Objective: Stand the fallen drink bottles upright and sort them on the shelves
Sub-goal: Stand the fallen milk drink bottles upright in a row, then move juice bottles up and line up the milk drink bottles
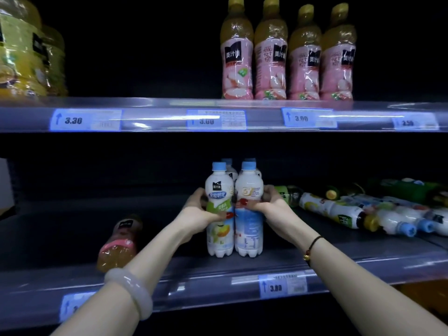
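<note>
Four white milky drink bottles with blue caps [234, 209] stand in a tight two-by-two cluster on the lower shelf [242, 275]. The left hand [202, 212] and right hand [263, 202] press the front pair together. Four pink-labelled juice bottles [287, 52] stand on the upper shelf [155, 117]. One pink-labelled bottle [118, 243] lies fallen at left; a heap of fallen bottles [368, 209], too tangled to count, lies at right.

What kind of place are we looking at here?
Most likely a shop's drinks aisle: price tags clipped along the shelf edge, rows of identical pink-labelled bottles, and more drinks lying fallen on the lower shelf.
</note>
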### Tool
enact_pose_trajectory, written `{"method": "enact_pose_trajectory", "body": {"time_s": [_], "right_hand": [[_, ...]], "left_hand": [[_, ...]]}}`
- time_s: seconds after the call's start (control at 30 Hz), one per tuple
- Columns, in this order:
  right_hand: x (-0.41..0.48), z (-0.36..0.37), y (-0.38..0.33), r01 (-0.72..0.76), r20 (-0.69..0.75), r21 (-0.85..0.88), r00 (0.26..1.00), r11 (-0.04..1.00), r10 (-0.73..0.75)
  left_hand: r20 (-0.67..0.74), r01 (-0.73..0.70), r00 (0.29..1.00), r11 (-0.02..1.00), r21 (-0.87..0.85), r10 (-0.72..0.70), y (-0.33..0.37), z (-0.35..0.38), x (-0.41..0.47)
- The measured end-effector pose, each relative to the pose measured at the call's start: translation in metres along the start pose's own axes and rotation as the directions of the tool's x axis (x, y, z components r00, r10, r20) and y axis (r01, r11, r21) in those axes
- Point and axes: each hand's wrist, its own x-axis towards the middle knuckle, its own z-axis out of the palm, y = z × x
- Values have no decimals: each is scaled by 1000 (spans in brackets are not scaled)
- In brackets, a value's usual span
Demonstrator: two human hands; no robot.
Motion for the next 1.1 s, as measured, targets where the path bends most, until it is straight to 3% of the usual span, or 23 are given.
{"method": "enact_pose_trajectory", "body": {"time_s": [0.23,0.37,0.43,0.5,0.57,0.67,0.73,0.8,0.87,0.93,1.0,1.07,1.1], "right_hand": [[4,-16,10,17,3,92,1000,996,-18],[3,-16,15,41,-26,106,999,994,-38],[3,-15,16,67,-57,90,996,994,-62],[3,-15,16,107,-102,78,990,991,-99],[1,-13,16,130,-125,85,985,988,-119],[2,-8,22,153,-133,132,982,979,-135],[3,-5,26,165,-132,159,981,973,-144],[3,-4,26,171,-126,182,981,968,-150],[4,-6,29,156,-106,179,985,971,-138],[4,-10,30,120,-120,138,987,983,-104],[5,-18,30,79,-252,62,966,995,-61],[3,-28,29,39,-416,-215,900,976,-127],[2,-34,30,-9,-444,-400,876,916,-185]], "left_hand": [[-27,-25,999,999,34,26,1,21,5],[40,0,999,1000,23,-1,-1,16,3],[-131,-35,990,997,75,44,0,4,2],[-389,-22,914,972,234,115,1,-20,-1],[-485,112,867,906,408,112,-6,-48,-7],[-481,282,876,769,574,39,-21,-77,-22],[-506,408,863,599,689,-6,-25,-84,-29],[-532,541,836,374,753,-136,-19,-91,-33],[-572,659,751,313,684,-330,-12,-98,-35],[-566,696,713,314,646,-415,-11,-100,-37],[-561,676,730,292,676,-391,-11,-95,-36],[-513,628,771,322,708,-377,-11,-85,-34],[-481,603,792,358,713,-376,-12,-80,-32]]}}
